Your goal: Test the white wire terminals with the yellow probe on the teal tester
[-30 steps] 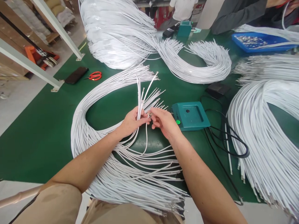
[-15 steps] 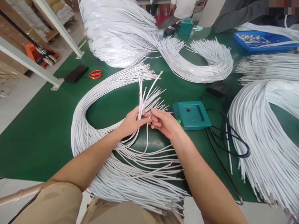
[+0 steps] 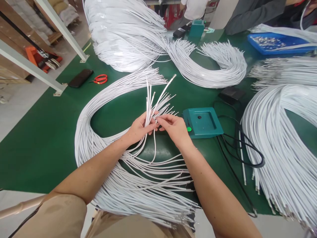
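Observation:
My left hand [image 3: 139, 127] is closed round a small bunch of thin white cables [image 3: 151, 99] whose metal-tipped ends fan upward. My right hand [image 3: 173, 127] pinches the end of a single white cable [image 3: 154, 145] right beside the left thumb. That cable hangs down into the large looped bundle of white cables [image 3: 104, 158] on the green table [image 3: 44, 145] in front of me. A teal box with a green button [image 3: 202, 121] sits just right of my right hand.
More white cable bundles lie at the back [image 3: 128, 33], centre back [image 3: 218, 66] and right [image 3: 284, 138]. Red scissors [image 3: 100, 79] and a black phone [image 3: 81, 78] rest at left. A black cord [image 3: 242, 152] trails from the teal box. A blue tray [image 3: 277, 43] and other people sit across.
My right hand has shifted slightly up and left, bringing the single cable's end closer to the bunch in my left hand. The fanned ends moved a little.

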The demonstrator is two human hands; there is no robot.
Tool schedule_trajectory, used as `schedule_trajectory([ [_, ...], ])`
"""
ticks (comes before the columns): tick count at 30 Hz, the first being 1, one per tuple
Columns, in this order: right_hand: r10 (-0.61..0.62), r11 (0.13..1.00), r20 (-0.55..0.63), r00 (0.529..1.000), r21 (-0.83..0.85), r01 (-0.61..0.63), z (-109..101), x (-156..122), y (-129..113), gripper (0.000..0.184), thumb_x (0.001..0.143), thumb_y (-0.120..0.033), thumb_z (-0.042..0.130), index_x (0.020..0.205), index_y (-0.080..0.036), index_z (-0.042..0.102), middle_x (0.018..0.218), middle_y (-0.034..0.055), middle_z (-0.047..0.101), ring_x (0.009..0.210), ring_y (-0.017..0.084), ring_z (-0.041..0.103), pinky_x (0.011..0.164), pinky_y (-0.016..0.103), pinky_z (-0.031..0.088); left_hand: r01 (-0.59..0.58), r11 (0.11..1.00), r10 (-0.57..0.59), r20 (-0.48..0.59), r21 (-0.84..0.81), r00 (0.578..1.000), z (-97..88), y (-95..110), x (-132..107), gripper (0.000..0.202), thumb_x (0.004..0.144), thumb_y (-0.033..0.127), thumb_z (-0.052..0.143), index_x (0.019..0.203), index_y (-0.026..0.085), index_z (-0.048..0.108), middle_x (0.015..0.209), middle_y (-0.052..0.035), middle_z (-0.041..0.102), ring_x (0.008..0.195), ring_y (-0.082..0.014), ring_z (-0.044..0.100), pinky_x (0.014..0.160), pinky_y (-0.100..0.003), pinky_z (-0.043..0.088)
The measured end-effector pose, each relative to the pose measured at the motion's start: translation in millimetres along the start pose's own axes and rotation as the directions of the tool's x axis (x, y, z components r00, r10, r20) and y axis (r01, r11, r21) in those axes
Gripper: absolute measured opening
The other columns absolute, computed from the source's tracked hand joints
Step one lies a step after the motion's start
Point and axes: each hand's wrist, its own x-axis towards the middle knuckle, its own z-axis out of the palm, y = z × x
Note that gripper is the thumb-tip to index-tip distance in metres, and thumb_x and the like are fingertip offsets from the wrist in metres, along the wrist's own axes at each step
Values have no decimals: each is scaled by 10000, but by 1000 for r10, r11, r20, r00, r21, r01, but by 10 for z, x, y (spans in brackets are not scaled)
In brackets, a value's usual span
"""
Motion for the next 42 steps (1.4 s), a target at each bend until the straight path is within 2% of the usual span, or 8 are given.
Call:
schedule_trajectory([
  [4,-219,908,-49,975,-376,185,10,-6,65,158,824,-303,579,749,-185,654,734,11,657,671,141,579,674,274,451,121,978,-121,13,-170,993,3,19,1,417,744,267,729,1133,192,601,772,5,576,662,-85,578,535,-184,427],
  [8,-476,484,108,873,-796,363,22,-46,65,242,915,-222,423,785,-170,621,833,65,633,745,168,549,672,287,384,247,911,-250,32,-330,968,-2,49,16,441,684,234,770,1094,157,625,777,-15,591,655,-86,582,492,-168,395],
  [11,-497,153,312,809,-887,436,-37,-51,9,274,939,-206,372,843,-169,626,860,86,626,789,198,530,740,318,369,244,924,-249,21,-295,968,2,40,36,440,678,234,772,1079,142,618,749,-13,581,648,-91,594,439,-152,333],
  [14,-489,10,333,806,-922,387,-161,-21,-48,205,909,-173,425,944,-163,626,936,105,658,915,244,528,935,391,317,195,969,-203,-37,-152,979,12,-2,63,440,698,248,756,1094,148,591,763,-13,603,664,-106,622,442,-151,346],
  [20,-345,-2,309,886,-944,329,-351,41,-53,163,857,-125,470,815,-169,622,806,77,691,838,230,554,1051,440,230,140,990,-139,-53,16,989,10,-85,106,425,723,271,728,1103,153,581,788,-5,620,680,-115,641,566,-203,465],
  [31,-392,4,330,858,-933,361,-385,90,-75,233,786,-47,456,726,-181,638,660,70,592,776,223,464,879,371,352,104,988,-90,-128,115,988,26,-169,132,397,694,218,716,1066,133,606,732,22,601,660,-122,638,637,-252,521],
  [37,-385,-1,319,866,-938,346,-366,85,-77,215,808,-74,467,758,-182,645,633,69,581,764,227,480,932,400,349,120,972,-90,-152,202,984,50,-173,139,383,660,217,726,1028,144,649,744,14,622,659,-137,647,614,-256,527],
  [42,-521,36,143,841,-981,189,-477,54,-52,173,866,-193,498,954,-171,644,975,121,685,1067,301,504,1080,621,122,152,975,-127,-154,161,980,49,-170,137,391,655,223,731,1029,142,652,759,3,636,679,-151,665,610,-258,532],
])
